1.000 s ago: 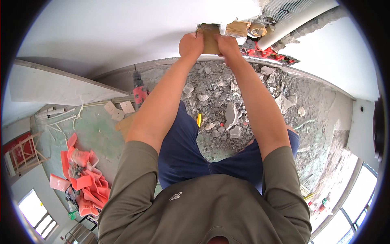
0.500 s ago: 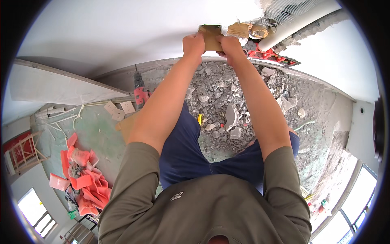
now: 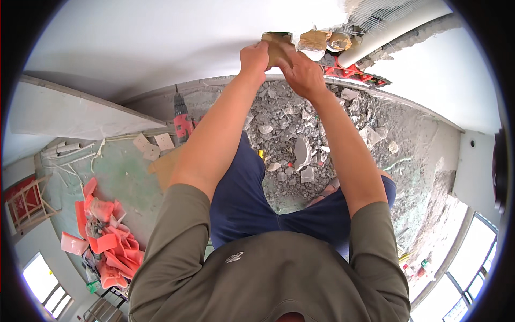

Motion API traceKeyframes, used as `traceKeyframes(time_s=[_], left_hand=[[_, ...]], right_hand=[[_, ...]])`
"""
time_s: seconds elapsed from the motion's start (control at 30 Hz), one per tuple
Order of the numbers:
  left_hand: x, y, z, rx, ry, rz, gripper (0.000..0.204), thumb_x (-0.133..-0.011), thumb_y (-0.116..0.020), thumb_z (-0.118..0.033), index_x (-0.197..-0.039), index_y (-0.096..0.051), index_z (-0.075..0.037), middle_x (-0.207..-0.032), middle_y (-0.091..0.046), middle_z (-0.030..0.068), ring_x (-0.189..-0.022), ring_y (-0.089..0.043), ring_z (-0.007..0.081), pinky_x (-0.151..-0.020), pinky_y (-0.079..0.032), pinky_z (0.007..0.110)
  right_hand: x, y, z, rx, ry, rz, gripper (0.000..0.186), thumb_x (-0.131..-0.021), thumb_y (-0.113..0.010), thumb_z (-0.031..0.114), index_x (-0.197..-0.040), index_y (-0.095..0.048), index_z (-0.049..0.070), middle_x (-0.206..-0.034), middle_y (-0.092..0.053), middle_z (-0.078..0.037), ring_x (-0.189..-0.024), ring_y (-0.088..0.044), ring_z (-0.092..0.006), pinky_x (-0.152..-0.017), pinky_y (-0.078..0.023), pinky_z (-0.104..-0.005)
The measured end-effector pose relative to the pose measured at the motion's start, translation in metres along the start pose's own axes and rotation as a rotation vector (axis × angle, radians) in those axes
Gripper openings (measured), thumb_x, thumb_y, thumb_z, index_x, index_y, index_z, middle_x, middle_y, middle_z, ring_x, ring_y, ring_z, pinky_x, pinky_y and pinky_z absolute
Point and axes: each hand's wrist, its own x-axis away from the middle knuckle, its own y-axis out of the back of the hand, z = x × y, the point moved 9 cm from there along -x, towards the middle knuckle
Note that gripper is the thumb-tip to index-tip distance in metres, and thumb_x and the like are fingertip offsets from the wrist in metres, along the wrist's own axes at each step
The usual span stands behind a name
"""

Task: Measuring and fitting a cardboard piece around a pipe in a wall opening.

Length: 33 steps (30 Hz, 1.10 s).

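Against the white wall (image 3: 177, 37), a brown sheet that looks like cardboard (image 3: 276, 52) is held up between my two hands, just below a dark-edged opening. My left hand (image 3: 254, 60) is closed on the sheet's left edge. Over its right and lower part lies my right hand (image 3: 304, 74), thumb and fingers gripping the sheet; the fingertips are partly hidden. Right of the sheet, torn brown paper or card (image 3: 315, 39) sits in a broken part of the wall, next to a white pipe (image 3: 394, 33).
Broken rubble (image 3: 292, 121) covers the floor below my hands. A red and black cordless drill (image 3: 182, 119) stands left of my left forearm, near pale square plates (image 3: 146, 146). Red plastic pieces (image 3: 110, 236) lie in a heap farther left. A red tool (image 3: 354, 75) rests along the wall's base.
My right hand has shifted from the sheet's right edge to its lower right part, with the thumb spread lower. The sheet now looks slightly bent. My left hand stays on it.
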Motion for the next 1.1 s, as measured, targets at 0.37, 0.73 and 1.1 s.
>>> traceKeyframes(time_s=[0.37, 0.73, 1.1], left_hand=[[0.001, 0.003, 0.004, 0.005, 0.077, 0.039, 0.027, -0.089, -0.059, -0.023, -0.094, -0.06, 0.003, -0.081, -0.058, 0.0096, -0.066, -0.054, 0.0182, -0.049, -0.044, 0.031], [0.006, -0.003, 0.011, 0.197, 0.234, 0.201, 0.028, -0.093, -0.056, -0.024, -0.106, -0.054, 0.001, -0.09, -0.06, 0.0122, -0.076, -0.061, 0.0227, -0.054, -0.044, 0.029], [-0.009, 0.007, 0.025, 0.221, 0.316, 0.181, 0.025, -0.095, -0.055, -0.02, -0.107, -0.054, 0.001, -0.09, -0.06, 0.0124, -0.075, -0.058, 0.0207, -0.059, -0.047, 0.028]], right_hand=[[-0.011, -0.027, -0.007, 0.193, -0.209, 0.466, 0.068, -0.087, -0.047, 0.021, -0.149, -0.019, 0.027, -0.098, -0.066, -0.025, -0.091, -0.065, -0.0392, -0.083, -0.05, -0.0467], [-0.026, -0.033, -0.018, 0.213, -0.258, 0.426, 0.063, -0.089, -0.037, 0.016, -0.149, -0.021, 0.028, -0.097, -0.066, -0.024, -0.089, -0.066, -0.0384, -0.081, -0.05, -0.0481], [-0.018, -0.005, -0.005, 0.172, 0.068, -0.102, 0.036, -0.084, -0.056, 0.013, -0.119, -0.059, 0.016, -0.082, -0.068, -0.013, -0.075, -0.066, -0.031, -0.064, -0.054, -0.0427]])
